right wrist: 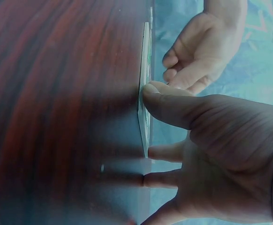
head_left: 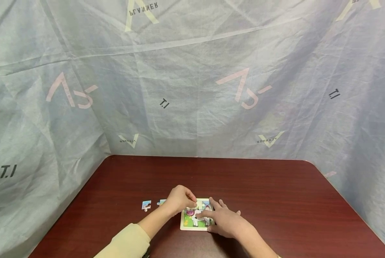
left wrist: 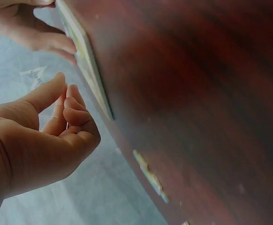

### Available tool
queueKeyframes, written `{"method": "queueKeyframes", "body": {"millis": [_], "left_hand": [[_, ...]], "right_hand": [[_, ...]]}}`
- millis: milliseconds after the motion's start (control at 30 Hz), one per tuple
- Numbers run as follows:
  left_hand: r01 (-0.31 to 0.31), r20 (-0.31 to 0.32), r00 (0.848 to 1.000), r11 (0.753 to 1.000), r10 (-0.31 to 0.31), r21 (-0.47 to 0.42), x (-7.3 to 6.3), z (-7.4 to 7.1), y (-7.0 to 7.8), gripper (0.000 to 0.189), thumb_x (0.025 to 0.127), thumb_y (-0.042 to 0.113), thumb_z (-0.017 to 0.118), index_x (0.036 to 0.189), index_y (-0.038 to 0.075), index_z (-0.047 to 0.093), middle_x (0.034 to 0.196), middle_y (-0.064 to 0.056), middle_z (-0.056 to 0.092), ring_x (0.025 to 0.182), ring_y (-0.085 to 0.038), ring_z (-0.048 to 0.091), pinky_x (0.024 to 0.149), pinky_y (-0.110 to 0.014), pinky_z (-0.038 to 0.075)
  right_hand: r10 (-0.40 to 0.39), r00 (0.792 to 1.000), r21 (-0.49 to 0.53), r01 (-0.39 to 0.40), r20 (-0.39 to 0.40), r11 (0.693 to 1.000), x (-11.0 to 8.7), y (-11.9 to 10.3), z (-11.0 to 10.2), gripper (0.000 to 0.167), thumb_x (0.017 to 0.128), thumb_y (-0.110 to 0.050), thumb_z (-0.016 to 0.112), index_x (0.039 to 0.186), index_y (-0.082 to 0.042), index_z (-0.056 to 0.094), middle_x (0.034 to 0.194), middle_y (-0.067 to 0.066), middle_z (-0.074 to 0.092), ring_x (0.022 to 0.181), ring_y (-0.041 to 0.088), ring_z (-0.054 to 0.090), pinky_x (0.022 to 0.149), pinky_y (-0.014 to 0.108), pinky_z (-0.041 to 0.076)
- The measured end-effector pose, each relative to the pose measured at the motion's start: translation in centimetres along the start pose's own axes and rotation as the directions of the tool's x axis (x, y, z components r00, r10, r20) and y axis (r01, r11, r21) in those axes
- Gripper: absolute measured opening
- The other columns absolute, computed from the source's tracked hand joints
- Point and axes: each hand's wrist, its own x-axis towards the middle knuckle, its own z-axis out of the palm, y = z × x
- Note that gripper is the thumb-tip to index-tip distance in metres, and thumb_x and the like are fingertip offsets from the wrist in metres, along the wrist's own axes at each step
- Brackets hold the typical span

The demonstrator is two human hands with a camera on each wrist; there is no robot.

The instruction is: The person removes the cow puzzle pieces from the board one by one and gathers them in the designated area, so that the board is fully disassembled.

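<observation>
A framed jigsaw puzzle point(head_left: 197, 228) with a cow picture lies on the table. My left hand point(head_left: 179, 199) is bent over its upper left part, thumb and fingertips together. It appears to pinch a small puzzle piece point(head_left: 191, 208), mostly hidden by the fingers. In the left wrist view, the same hand point(left wrist: 47, 126) shows its thumb meeting the index finger above the board point(left wrist: 92, 70). My right hand point(head_left: 226, 220) rests spread over the puzzle's right side. Its index finger touches the cow picture, and its thumb point(right wrist: 167, 105) lies at the frame's near edge.
Left of the board lies a loose puzzle piece point(head_left: 146, 205). Another piece point(head_left: 161, 202) is partly hidden behind the left wrist. The dark red wooden table point(head_left: 260, 190) reaches back to grey printed cloth point(head_left: 195, 89), which hangs around it on the back and sides.
</observation>
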Motion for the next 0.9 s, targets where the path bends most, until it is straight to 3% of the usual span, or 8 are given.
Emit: {"method": "queueKeyframes", "body": {"millis": [500,733,900], "left_hand": [[0.041,-0.037,0.999,0.996,-0.038,0.078,1.0,1.9,0.5,0.011,0.078,0.002,0.084,0.073,0.008,0.077,0.081,-0.002,0.068,0.068,-0.015,0.06,0.059,-0.031,0.053],[0.116,-0.043,0.993,0.991,-0.113,0.073,1.2,2.3,0.7,0.012,0.079,0.002,0.084,0.073,0.009,0.077,0.095,-0.007,0.069,0.074,-0.017,0.06,0.062,-0.034,0.054],[0.138,-0.053,0.989,0.989,-0.135,0.053,1.3,2.4,0.9,0.011,0.077,0.001,0.084,0.074,0.008,0.077,0.1,-0.009,0.07,0.078,-0.018,0.061,0.065,-0.035,0.055]], "right_hand": [[-0.007,1.0,0.008,0.007,0.012,1.0,0.0,0.0,-0.2,0.041,0.091,-0.029,0.077,0.128,-0.043,0.066,0.159,0.02,0.032,0.141,0.054,0.03,0.078,0.09,0.027],[0.004,1.0,0.0,-0.004,0.009,1.0,0.0,-0.1,-0.2,0.043,0.09,-0.029,0.077,0.129,-0.044,0.065,0.158,0.021,0.034,0.141,0.054,0.031,0.078,0.09,0.027],[0.003,1.0,-0.006,-0.003,0.011,1.0,0.0,0.0,-0.2,0.044,0.09,-0.029,0.077,0.129,-0.044,0.065,0.158,0.02,0.034,0.14,0.054,0.031,0.077,0.09,0.027]]}}
